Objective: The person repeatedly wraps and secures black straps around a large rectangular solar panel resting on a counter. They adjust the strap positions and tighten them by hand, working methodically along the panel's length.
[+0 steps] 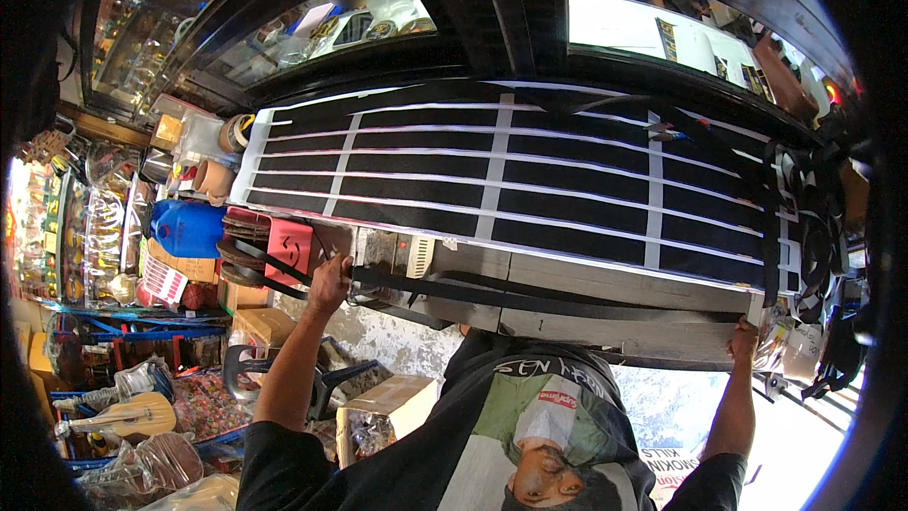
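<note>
My left hand (pixel 330 284) is closed round a black strap (pixel 530 305) at the bench's near left side. From there the strap runs rightward in flat, doubled lengths along the near edge. My right hand (pixel 743 339) closes at the other end, with the strap's end at its fingers. Beyond both hands lies a long white board (pixel 248 163) bearing several rows of wide black bands (pixel 577 185). Pale strips of tape (pixel 495 170) cross the bands. Another black strap (pixel 771 227) drops over the board's right end, close to a pale strip above my right hand.
Rolls of strap (pixel 244 251), a pink container (pixel 289 248) and a blue jug (pixel 189 227) crowd the left. Loose black straps (pixel 821 260) hang in loops at the right. Glass-fronted cabinets (pixel 501 14) rise behind. A cardboard box (pixel 388 396) stands below, left of my body.
</note>
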The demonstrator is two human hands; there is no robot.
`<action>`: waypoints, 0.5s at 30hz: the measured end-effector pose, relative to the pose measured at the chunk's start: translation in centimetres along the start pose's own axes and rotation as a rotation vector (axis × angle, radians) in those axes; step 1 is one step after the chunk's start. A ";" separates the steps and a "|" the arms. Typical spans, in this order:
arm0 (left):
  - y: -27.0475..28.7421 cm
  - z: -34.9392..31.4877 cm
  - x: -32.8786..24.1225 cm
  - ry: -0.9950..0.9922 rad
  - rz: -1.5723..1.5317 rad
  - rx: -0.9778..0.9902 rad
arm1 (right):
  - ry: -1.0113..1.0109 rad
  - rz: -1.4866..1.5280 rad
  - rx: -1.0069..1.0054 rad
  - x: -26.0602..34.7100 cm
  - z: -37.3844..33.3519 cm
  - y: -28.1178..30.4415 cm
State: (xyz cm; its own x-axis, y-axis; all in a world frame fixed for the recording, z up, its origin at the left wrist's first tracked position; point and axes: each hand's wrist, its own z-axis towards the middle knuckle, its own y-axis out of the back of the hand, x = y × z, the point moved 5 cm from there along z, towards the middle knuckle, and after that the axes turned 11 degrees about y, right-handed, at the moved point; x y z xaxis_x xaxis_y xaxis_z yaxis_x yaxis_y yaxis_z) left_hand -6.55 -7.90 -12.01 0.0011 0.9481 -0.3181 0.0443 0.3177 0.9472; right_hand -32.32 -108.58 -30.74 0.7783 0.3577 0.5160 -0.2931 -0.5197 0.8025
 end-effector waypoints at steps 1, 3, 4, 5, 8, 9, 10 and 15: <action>0.1 0.0 -0.2 -0.034 -0.005 -0.025 | 0.025 0.045 0.010 0.1 0.0 -0.1; 0.2 0.0 -0.5 -0.057 0.017 -0.043 | 0.006 0.071 0.000 -0.1 0.0 -0.1; 0.3 0.0 -0.5 -0.043 0.010 -0.035 | 0.051 0.072 0.008 0.0 0.0 -0.2; 0.2 0.0 -0.5 -0.019 0.004 -0.016 | 0.072 0.059 0.017 0.1 0.0 -0.2; -0.1 0.0 0.1 0.047 -0.031 0.027 | 0.108 0.073 0.024 0.0 0.1 -0.2; -0.2 0.0 0.4 0.074 -0.027 0.041 | 0.082 0.038 0.009 -0.2 0.2 -0.1; -0.3 0.0 0.6 0.056 -0.039 0.028 | 0.101 0.082 0.026 -0.3 0.4 -0.3; -0.8 -1.3 2.6 0.083 0.226 0.064 | 0.101 0.152 0.029 -2.3 1.5 -0.4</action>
State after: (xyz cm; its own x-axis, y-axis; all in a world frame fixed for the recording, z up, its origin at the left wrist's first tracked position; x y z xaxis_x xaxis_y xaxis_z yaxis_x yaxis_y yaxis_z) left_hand -7.86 -5.66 -13.56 -0.0635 0.9938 -0.0911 0.1155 0.0980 0.9885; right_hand -33.13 -110.29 -32.70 0.6660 0.3492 0.6592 -0.3859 -0.5949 0.7051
